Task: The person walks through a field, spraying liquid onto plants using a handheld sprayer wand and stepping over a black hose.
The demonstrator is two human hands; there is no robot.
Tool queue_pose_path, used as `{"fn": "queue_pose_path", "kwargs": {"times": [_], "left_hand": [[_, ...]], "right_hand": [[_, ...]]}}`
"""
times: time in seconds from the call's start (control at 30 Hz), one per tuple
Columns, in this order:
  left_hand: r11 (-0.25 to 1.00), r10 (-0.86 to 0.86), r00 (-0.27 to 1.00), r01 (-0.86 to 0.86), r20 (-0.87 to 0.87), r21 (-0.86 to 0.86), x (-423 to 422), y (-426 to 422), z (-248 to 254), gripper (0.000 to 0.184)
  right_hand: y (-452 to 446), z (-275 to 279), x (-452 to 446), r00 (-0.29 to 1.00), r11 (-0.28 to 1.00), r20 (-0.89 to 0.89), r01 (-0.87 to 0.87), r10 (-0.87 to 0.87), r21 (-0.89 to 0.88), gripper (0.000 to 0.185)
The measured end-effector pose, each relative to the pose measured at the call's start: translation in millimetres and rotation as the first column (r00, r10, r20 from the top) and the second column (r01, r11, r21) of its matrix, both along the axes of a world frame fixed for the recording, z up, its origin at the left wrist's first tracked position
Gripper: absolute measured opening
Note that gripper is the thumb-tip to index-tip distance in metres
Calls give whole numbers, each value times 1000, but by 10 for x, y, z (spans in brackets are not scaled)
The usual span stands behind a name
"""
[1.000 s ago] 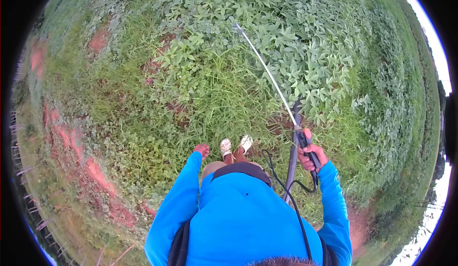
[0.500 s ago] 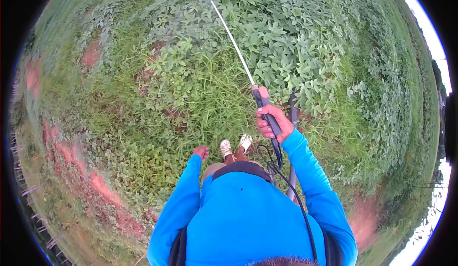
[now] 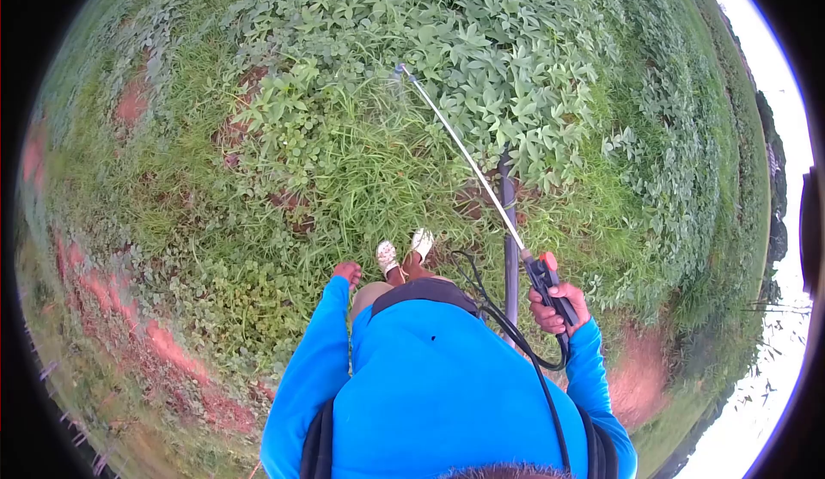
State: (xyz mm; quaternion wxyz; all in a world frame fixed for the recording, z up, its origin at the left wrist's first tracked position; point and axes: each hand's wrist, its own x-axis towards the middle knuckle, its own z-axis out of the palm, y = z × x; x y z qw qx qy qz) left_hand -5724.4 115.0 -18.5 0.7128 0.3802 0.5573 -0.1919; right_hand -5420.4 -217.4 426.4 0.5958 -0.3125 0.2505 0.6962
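Note:
My right hand [image 3: 559, 308] is wrapped round the black handle of a spray wand [image 3: 464, 154], which has a red-orange part on top. The wand's thin pale tube slants up and left, its tip over grass beside broad leaves, with a faint mist near it. From the handle a black hose [image 3: 526, 347] loops back toward my body. My left hand [image 3: 347, 274] hangs beside my left hip, its fingers curled and no object visible in them.
A dark pipe [image 3: 511, 277] runs along the ground behind the wand. Leafy plants [image 3: 516, 75] grow ahead, with grass [image 3: 361, 170] near my shoes [image 3: 388, 256]. Bare reddish soil [image 3: 176, 352] shows at the left and at the lower right.
My right hand first swung left and forward with the wand, then came back right and nearer my body. The tip is now lower in view. My left hand stays beside my hip.

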Motion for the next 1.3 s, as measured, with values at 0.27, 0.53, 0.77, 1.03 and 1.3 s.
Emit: {"fn": "queue_pose_path", "kwargs": {"times": [0.27,0.53,0.77,1.03,1.3], "left_hand": [[999,-35,998,34,42,33,405,357,31,23],[995,-94,994,92,63,34,412,557,23,23],[1000,-23,1000,23,4,-5,159,486,-29,17],[991,-117,976,101,-186,-91,224,258,-265,25],[992,-88,992,78,-95,-101,1471,934,-125,17]], "right_hand": [[139,-96,292,940,953,198,296,-278,-68,29],[756,-356,984,890,933,293,358,-348,21,30],[603,-17,541,842,901,443,408,-308,-148,29],[527,-84,713,853,842,432,445,-294,-305,28],[1387,-605,1892,872,889,169,447,-458,102,27]]}}
